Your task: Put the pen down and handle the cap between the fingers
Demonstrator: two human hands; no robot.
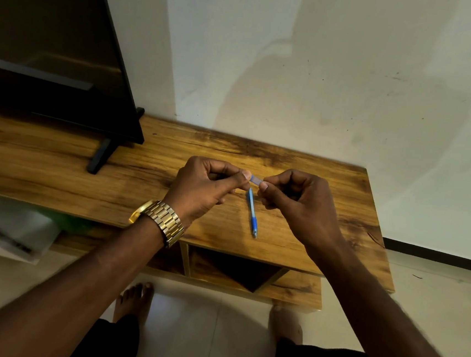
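The table (301,167) across the middle of the frame looks like wood with a strong dark grain, smooth and with a soft sheen. On it, at the centre, lies a pen (251,212) of blue plastic, glossy, with a small metal-looking tip. Just above it, both hands pinch a small piece (255,179) of pale blue, see-through plastic. The watch (159,217) at lower left of centre is gold-coloured metal, its linked band polished and shiny. The television (54,45) in the upper left has a dark glossy screen and a matt black plastic-looking frame and foot. The wall (353,74) is painted, matt and scuffed. The floor (213,334) is pale, smooth tile.
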